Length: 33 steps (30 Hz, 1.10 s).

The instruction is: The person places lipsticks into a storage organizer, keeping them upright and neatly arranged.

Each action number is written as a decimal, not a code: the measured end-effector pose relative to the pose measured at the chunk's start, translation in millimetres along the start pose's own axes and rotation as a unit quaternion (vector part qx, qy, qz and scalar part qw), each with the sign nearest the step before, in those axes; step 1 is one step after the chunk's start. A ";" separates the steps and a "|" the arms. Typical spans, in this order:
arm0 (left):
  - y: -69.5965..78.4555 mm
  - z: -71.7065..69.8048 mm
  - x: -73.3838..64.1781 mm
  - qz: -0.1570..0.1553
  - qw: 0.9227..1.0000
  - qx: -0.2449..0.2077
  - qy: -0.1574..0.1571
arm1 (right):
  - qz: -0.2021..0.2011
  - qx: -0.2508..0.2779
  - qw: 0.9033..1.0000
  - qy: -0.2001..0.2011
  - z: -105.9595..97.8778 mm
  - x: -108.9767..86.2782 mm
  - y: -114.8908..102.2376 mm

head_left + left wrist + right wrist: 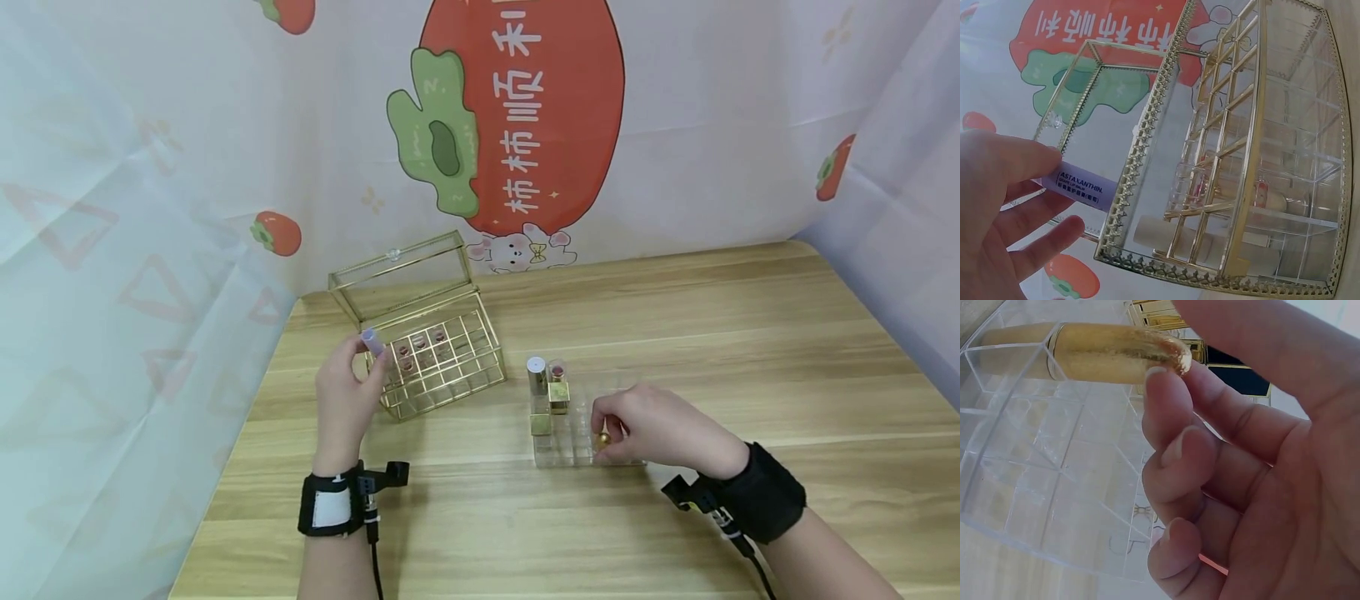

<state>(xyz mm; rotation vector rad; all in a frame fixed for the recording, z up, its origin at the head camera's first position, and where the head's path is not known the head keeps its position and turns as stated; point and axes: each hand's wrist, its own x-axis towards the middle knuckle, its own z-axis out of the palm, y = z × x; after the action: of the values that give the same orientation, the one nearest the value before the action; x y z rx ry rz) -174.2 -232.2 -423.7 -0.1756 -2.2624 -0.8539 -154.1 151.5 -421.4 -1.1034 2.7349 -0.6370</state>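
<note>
My left hand (351, 396) pinches a light purple lip balm tube (1082, 190) between thumb and fingers. The tube is at the near left corner of a gold-framed glass box (450, 396), whose lid (401, 279) stands raised. Several lipsticks (421, 342) stand in the box's gold grid. In the left wrist view, a pale tube (1172, 237) shows through the glass. My right hand (648, 425) has its fingers curled around the rounded top of a gold lipstick (1104, 353), which stands in a compartment of a clear acrylic organizer (555, 457).
On the organizer's left side stand a silver-capped tube (536, 375), a square gold lipstick (558, 396) and a gold-topped one (540, 425). The wood-grain table (480, 533) meets a printed cloth backdrop (705, 167) at the back. Cables (375, 558) trail from the wrist cameras.
</note>
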 end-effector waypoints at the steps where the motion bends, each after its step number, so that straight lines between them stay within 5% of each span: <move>1: -0.6 0.0 -0.1 -0.003 1.000 0.001 0.001 | 0.000 0.001 1.000 0.000 0.2 0.0 0.0; 14: -6.6 1.3 -2.7 -0.043 0.999 0.025 -0.006 | 0.002 -0.005 1.000 -0.005 4.7 0.7 1.9; 33: -11.5 4.9 -3.5 -0.015 0.999 0.045 -0.002 | -0.005 -0.017 1.000 0.023 1.9 2.0 1.3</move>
<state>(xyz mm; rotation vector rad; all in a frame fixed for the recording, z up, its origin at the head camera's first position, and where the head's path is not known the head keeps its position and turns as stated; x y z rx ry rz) -178.4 -237.7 -434.8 -0.1027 -2.3073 -0.7649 -155.9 150.3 -423.6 -1.1248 2.7908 -0.6261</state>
